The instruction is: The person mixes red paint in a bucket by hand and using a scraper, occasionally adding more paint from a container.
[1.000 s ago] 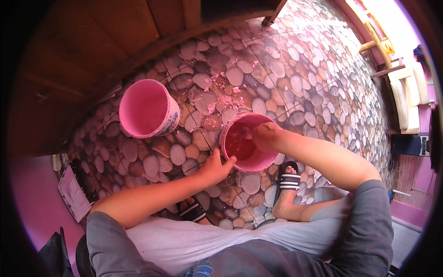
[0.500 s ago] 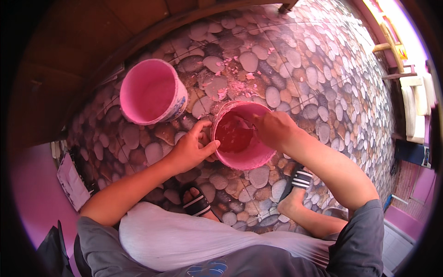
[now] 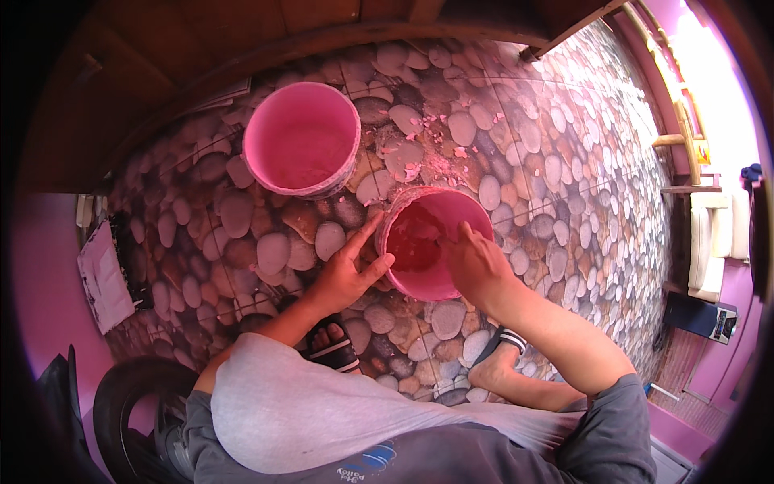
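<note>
My left hand presses open against the outer wall of the nearer bucket, fingers spread and gripping nothing, to steady it on the pebble-patterned floor. My right hand reaches over the rim into the reddish wet stuff inside; whether its fingers close on anything I cannot tell. A second, larger bucket stands just beyond to the left, apart from both hands, and I crouch with my sandalled feet under me.

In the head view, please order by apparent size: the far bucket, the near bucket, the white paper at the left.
The far bucket and near bucket look about alike, so I will not rank them. The paper is smallest.
</note>
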Available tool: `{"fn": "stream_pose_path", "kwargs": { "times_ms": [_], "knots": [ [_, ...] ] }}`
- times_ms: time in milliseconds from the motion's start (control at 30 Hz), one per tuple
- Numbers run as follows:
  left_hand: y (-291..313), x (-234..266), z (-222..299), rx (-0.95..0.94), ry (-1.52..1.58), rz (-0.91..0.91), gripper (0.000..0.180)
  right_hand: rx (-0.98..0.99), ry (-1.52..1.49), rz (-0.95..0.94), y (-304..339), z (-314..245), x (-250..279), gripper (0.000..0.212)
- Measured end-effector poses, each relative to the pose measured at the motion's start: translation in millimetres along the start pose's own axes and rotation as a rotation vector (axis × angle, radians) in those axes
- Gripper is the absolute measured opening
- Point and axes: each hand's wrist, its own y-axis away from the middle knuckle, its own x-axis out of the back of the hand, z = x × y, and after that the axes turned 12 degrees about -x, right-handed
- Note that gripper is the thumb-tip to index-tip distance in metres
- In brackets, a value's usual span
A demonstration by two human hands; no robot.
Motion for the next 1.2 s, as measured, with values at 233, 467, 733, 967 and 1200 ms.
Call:
{"fn": "stream_pose_path", "kwargs": {
  "times_ms": [233, 467, 733, 967, 1200],
  "knots": [
    [0.7, 5.9, -14.6, -0.093, -0.114, -0.039, 0.071, 0.011, 0.015, 0.012, -0.9, -17.3, -4.1, 0.027],
    [1.3, 0.6, -1.0, -0.021, 0.066, -0.015, 0.071, 0.141, 0.255, 0.004, -8.8, -14.8, 0.1, 0.024],
    [2.8, 5.0, -15.1, -0.066, -0.024, -0.043, 0.072, 0.087, 0.375, -0.115, -10.2, -20.9, -6.0, 0.025],
    [3.3, -5.8, -13.6, -0.077, 0.036, -0.003, 0.073, 0.000, 0.151, -0.097, -16.3, -15.3, -11.1, 0.028],
    [5.8, -6.4, 1.6, -0.027, 0.129, 0.028, 0.072, 0.052, 0.315, -0.196, -20.2, -24.6, -8.4, 0.022]
  ]
}}
